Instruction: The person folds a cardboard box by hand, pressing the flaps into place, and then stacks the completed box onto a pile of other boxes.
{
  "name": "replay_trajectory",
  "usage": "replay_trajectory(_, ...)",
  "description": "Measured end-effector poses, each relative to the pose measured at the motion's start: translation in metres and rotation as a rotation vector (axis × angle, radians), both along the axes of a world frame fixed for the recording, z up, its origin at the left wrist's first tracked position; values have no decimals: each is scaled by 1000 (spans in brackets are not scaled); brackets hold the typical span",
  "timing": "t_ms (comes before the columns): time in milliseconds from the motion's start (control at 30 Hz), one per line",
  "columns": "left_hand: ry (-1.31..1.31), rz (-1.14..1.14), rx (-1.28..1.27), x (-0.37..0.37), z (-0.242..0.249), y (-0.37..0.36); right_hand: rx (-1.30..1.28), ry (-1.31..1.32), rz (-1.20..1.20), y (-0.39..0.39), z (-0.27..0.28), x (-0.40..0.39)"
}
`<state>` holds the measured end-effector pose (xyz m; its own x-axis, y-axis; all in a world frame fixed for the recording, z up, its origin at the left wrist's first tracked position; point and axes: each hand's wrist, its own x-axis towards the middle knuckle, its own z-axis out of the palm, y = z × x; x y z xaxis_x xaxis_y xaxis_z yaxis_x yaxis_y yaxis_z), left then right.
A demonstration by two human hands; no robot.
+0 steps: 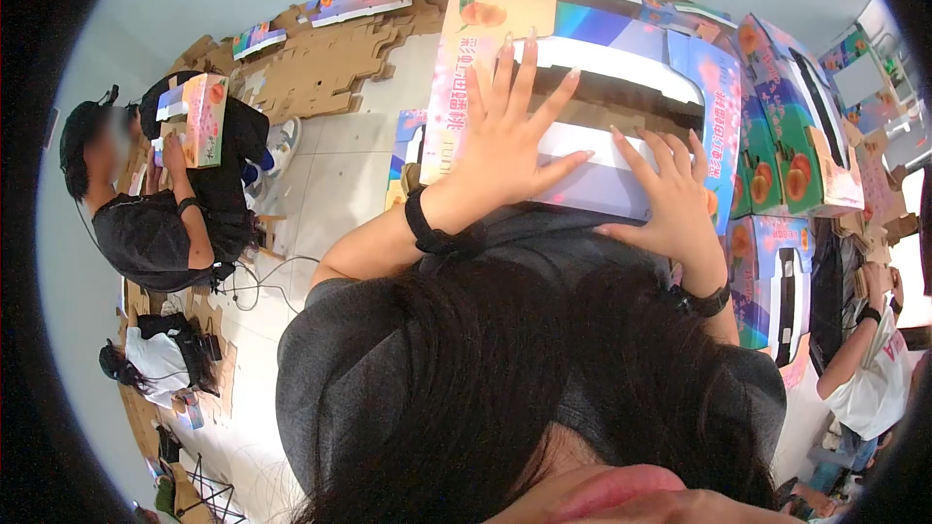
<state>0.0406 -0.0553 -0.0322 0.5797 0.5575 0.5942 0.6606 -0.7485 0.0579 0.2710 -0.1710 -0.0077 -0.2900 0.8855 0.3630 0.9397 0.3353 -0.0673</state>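
In front of my body lies a colourful printed cardboard gift box [597, 173] with peach pictures and pink lettering. Between its white-edged panels a wide gap shows brown cardboard inside. My left hand [507, 128] rests flat on the box's left part, its fingers spread and pointing away from me. Over the near right part of the box is my right hand [670, 184], fingers apart and palm down. Neither hand grips anything. How firmly the palms press on the card cannot be seen.
To the right stand more peach-printed boxes [791, 126], with another box [769, 281] nearer me. Flat brown cardboard [316, 63] covers the floor at back left. A person at left [155, 243] handles a similar box [207, 121]. Other people are at lower left and right.
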Motion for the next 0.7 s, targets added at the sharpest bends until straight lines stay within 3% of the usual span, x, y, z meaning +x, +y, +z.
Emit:
replay_trajectory(400,-22,2,37,3,0,-4,-2,8,-12,0,-1,2)
replay_trajectory(700,-182,-145,306,0,-14,-3,54,18,-14,4,-8,2)
